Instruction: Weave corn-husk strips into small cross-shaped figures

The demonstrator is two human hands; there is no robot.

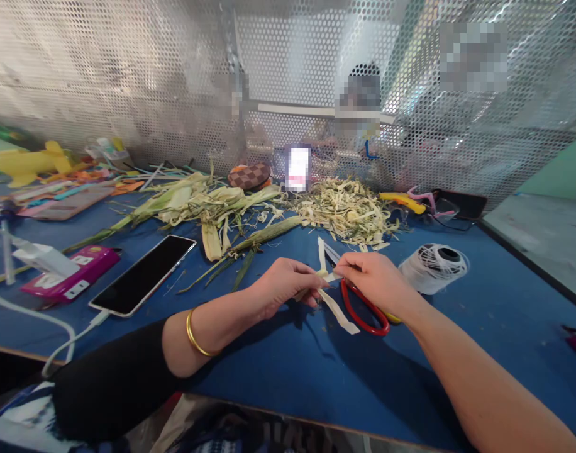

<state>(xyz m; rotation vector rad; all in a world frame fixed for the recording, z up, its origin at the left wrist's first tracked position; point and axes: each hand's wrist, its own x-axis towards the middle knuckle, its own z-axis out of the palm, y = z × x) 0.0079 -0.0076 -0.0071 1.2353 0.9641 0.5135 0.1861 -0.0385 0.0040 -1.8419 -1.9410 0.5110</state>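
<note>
My left hand [284, 284] is closed in a pinch on a pale strip of corn husk [337, 311] that trails down onto the blue table [288, 371]. My right hand [377, 280] grips the same strip from the other side and also holds red-handled scissors [363, 308], whose blades [332, 253] point up and away. Both hands meet at the middle of the table, just above its surface. A gold bangle sits on my left wrist.
A pile of cut husk strips [347, 211] and green corn husks [207, 204] lie behind the hands. A phone [144, 274] on a cable lies left, beside a pink box [71, 274]. A white thread spool [434, 267] stands right. Perforated metal screen [127, 82] walls the back.
</note>
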